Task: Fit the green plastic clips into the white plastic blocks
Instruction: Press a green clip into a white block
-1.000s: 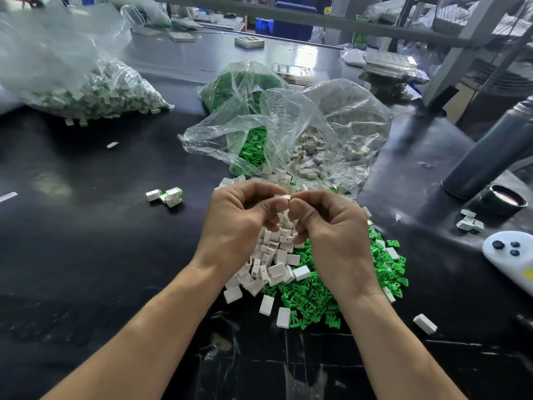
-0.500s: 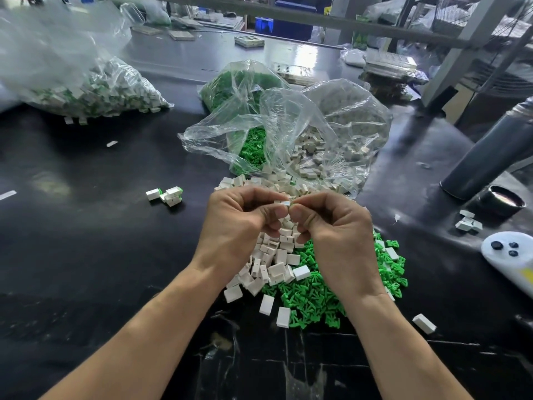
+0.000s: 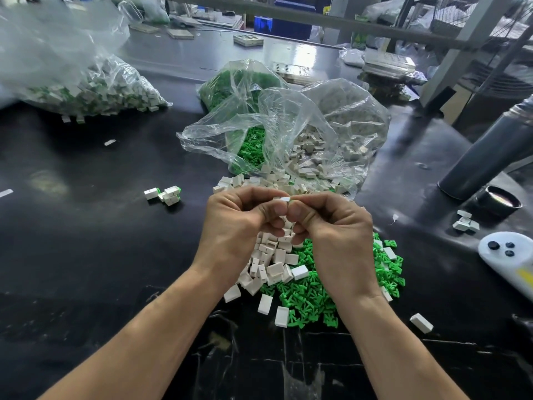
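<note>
We pinched one block (image 3: 282, 200) between left hand (image 3: 236, 226) and right hand (image 3: 331, 229); few finished pieces (image 3: 165, 194) lay mid-desk, loose blocks (image 3: 271, 264) and clips (image 3: 314, 295) remaining.

The table (image 3: 86, 255) is glossy black, and on it lie a heap of white blocks (image 3: 274, 264) and a heap of bright green clips (image 3: 317, 298). Clear plastic bags (image 3: 288, 125) show green and off-white parts through them. At the right stand a dark grey cylinder (image 3: 487, 157) and a white controller (image 3: 507, 261) with 3 black buttons and a yellow patch.
</note>
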A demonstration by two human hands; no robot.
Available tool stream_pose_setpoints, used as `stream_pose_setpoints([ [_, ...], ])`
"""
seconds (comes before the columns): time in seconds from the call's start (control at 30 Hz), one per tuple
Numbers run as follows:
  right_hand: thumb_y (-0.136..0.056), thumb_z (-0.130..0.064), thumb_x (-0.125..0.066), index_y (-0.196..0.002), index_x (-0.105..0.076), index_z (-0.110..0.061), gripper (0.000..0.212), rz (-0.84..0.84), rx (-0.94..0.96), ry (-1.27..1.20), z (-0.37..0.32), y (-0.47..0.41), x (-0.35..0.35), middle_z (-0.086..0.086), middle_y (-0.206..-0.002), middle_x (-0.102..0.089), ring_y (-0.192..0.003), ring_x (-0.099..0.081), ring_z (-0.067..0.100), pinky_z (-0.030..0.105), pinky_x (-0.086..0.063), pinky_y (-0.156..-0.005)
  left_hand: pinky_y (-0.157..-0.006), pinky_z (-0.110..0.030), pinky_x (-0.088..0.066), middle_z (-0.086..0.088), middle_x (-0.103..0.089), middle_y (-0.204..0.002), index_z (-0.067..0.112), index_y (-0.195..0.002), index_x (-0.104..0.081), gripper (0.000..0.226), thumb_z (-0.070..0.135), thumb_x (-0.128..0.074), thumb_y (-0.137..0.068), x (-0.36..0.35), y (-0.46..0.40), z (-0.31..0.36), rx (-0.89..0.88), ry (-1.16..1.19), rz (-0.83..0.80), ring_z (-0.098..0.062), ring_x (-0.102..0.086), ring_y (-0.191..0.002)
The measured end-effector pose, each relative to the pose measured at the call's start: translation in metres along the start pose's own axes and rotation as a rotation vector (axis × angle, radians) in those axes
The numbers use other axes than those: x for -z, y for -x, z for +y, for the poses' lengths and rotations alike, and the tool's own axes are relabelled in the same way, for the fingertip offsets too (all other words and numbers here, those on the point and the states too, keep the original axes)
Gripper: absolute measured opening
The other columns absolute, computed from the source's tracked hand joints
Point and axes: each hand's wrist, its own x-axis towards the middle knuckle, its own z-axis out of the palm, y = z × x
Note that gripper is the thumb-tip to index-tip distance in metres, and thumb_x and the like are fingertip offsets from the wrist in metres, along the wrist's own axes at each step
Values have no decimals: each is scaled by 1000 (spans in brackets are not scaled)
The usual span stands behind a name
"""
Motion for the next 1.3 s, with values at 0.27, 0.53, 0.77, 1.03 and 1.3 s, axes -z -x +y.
stream_pose_setpoints([
  [0.27, -94, 2, -70, -93, -80, -18, 22, -3, 79, 84, -1, -2, 2, -2, -71, -73, -60, -64, 12, 21, -54, -56, -62, -27, -60, -11, -76, -80, 1, -99, -75, 13, -3, -74, -87, 2, -3, 5, -74, -61, -28, -17, -67, -64],
  [0.53, -94, -3, -71, -91, -77, -11, 10, -58, -68, -54, -2, -4, 5, 1, -72, -73, -60, -63, 12, 24, -55, -53, -64, -30, -58, -6, -75, -79, 2, -97, -70, 9, -5, -70, -91, 4, -1, 4, -110, -193, -90, -22, -69, -70],
  [0.77, -104, -41, -52, -91, -75, -11, 40, -134, -203, -183, -2, -3, 0, 13, -84, -71, -62, -57, 21, 33, -46, -48, -75, -28, -58, -9, -75, -88, 8, -95, -72, 7, 3, -74, -90, 2, -2, 4, -147, -181, -81, -13, -69, -78],
  [1.03, -108, -51, -38, -59, -69, -26, 63, -45, -296, -101, -6, 3, -10, 1, -52, -51, -45, -43, 16, 27, -33, -38, -56, -37, -60, -19, -70, -90, 9, -93, -71, 9, 1, -73, -90, -13, 8, 0, -139, -141, -176, -29, -67, -62],
  [1.3, -110, -37, -34, -56, -73, -33, 67, 13, -228, -114, -8, 5, -14, -10, -46, -55, -40, -50, 0, 15, -36, -36, -60, -20, -56, -9, -69, -91, 13, -93, -72, 11, 5, -79, -88, -19, 12, 0, -174, -271, -174, -9, -68, -67],
])
